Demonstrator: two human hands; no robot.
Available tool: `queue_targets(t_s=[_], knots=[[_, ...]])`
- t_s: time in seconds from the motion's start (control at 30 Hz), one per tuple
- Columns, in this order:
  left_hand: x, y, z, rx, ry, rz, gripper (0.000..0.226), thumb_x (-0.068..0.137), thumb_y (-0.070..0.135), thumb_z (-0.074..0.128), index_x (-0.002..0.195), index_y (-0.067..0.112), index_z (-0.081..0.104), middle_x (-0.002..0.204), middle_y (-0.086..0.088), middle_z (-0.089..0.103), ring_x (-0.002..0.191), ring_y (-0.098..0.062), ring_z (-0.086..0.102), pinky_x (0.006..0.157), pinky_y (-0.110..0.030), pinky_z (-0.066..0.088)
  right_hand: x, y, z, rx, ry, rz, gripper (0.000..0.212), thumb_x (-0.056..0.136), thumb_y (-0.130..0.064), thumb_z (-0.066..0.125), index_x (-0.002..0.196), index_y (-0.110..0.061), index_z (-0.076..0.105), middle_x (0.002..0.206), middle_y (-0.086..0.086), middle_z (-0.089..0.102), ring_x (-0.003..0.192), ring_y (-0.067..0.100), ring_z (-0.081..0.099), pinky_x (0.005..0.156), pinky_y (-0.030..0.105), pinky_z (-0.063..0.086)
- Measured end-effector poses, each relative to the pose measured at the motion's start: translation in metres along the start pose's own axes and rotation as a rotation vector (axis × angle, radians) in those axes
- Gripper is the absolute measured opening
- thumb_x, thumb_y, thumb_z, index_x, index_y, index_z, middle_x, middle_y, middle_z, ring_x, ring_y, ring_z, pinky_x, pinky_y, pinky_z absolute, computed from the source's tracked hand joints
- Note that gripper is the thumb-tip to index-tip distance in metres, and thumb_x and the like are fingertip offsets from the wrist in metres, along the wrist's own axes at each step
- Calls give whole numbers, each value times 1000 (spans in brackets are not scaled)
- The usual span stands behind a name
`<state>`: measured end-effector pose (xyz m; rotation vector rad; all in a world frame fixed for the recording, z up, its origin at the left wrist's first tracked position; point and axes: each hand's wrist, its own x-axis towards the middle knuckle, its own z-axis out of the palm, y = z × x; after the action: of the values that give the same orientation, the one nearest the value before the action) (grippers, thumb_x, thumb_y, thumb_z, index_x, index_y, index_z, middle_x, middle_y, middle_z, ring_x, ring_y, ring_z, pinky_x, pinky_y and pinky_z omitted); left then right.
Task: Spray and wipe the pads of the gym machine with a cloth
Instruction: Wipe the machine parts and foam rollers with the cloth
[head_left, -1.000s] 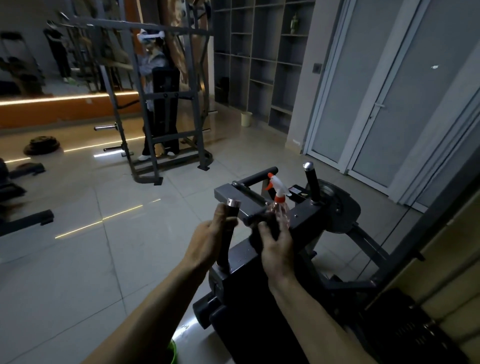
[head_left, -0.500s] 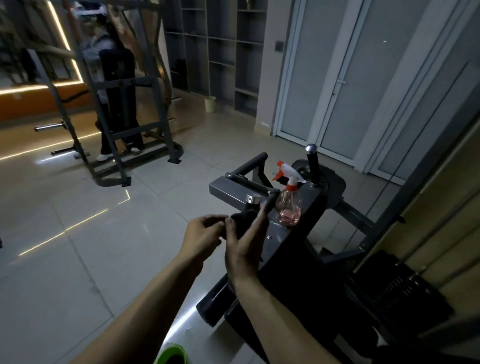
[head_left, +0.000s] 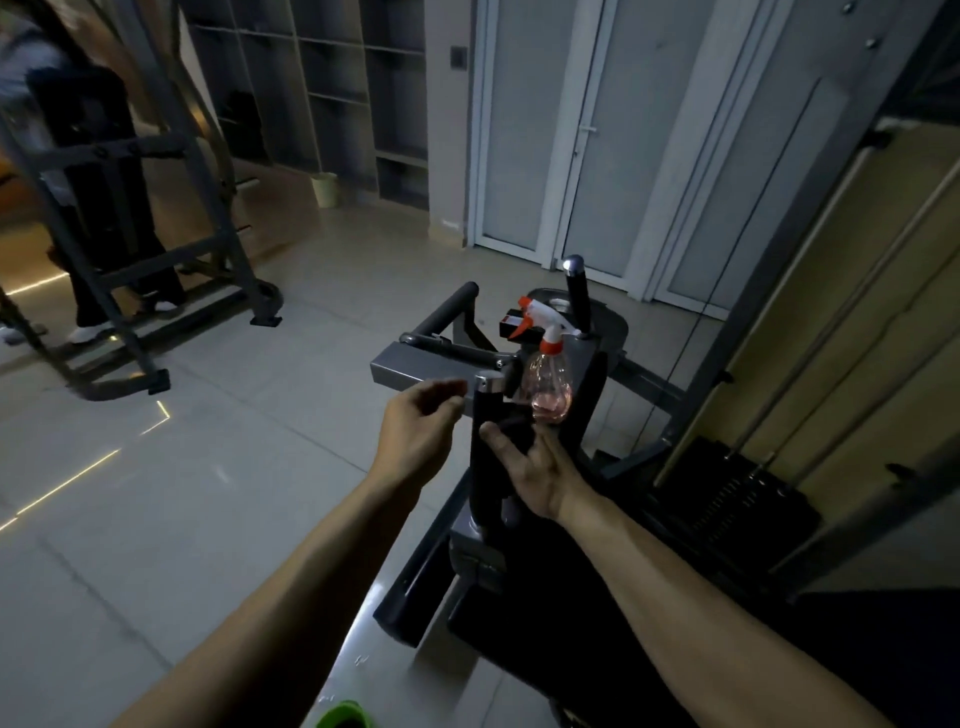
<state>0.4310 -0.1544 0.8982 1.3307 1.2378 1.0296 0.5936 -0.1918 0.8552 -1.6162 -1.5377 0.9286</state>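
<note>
Left hand (head_left: 421, 436): loosely curled, holding nothing. Right hand (head_left: 537, 470): fingers spread, seemingly touching black handle (head_left: 484, 486). Spray bottle (head_left: 548, 387): upright on machine (head_left: 415, 371).

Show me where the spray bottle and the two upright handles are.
spray bottle (head_left: 550, 387), head view, on its clear body.
near handle (head_left: 487, 411), head view, on its black grip.
far handle (head_left: 578, 301), head view, on its black grip.

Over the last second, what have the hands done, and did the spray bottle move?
The left hand has let go of the near handle it gripped and hovers just left of it, fingers loose. The right hand has moved from the machine top to that handle, fingers spread; whether the cloth is under it is too dark to tell. The spray bottle stays upright on the machine.
</note>
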Motion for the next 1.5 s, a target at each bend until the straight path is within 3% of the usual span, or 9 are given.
queue_targets(t_s=[0.17,0.27,0.5,0.77,0.93,1.07,1.17,1.3,1.5], knots=[[-3,-11,5,-169,25,-110,26,102,4,54,119,13,72,109,1,77,104,-24,72,83,-34,54,1,-17,2,-18,356,-64,68,88,-84,38,142,-41,39,155,7,43,138,26,47,106,42,49],[-14,-13,11,-241,21,-176,28,104,1,48,115,9,72,96,0,77,85,-12,75,76,-30,53,16,-32,22,74,366,-19,81,88,-85,41,136,-21,57,133,10,62,123,26,61,102,43,53],[-18,-42,13,-185,64,-198,29,103,1,50,107,18,74,109,-4,77,110,-30,70,96,-46,55,-20,7,56,-112,464,-8,42,101,-52,54,111,-15,70,104,7,75,95,24,72,83,40,59],[-51,-77,26,-111,57,-234,23,101,6,59,117,10,74,109,-5,77,104,-19,73,98,-46,57,-67,57,70,-431,213,-14,64,99,-43,58,154,-16,42,169,2,25,156,21,22,126,46,28],[-69,-35,3,-307,72,-75,30,104,34,54,121,15,70,118,0,75,109,-17,70,83,-29,60,-54,-11,35,-205,594,-249,63,94,-61,56,142,-21,56,126,-6,40,112,9,49,94,31,56],[-75,-4,1,-492,-200,15,41,102,33,52,140,18,57,132,-4,68,121,-20,66,97,-41,58,-42,-54,29,-134,330,-379,76,97,-35,59,163,-25,22,151,8,44,136,20,49,104,38,54],[-66,-1,0,-709,-13,-69,26,107,13,48,128,10,63,123,-13,72,111,-26,70,91,-37,60,-42,-61,19,32,50,-277,108,86,-17,72,162,-45,0,150,-3,48,137,14,50,110,34,49],[-30,-17,-3,-487,201,29,23,107,17,52,126,15,64,114,-11,72,101,-29,68,91,-51,57,-41,-50,-3,19,151,-229,84,93,-6,65,162,-32,25,157,-11,43,141,-2,42,115,19,39],[-20,-48,50,48,178,293,34,100,17,59,131,29,64,115,5,71,110,-15,67,91,-31,53,-31,-42,15,-42,162,53,65,94,0,48,154,-25,47,152,-1,55,138,14,51,118,32,39]])
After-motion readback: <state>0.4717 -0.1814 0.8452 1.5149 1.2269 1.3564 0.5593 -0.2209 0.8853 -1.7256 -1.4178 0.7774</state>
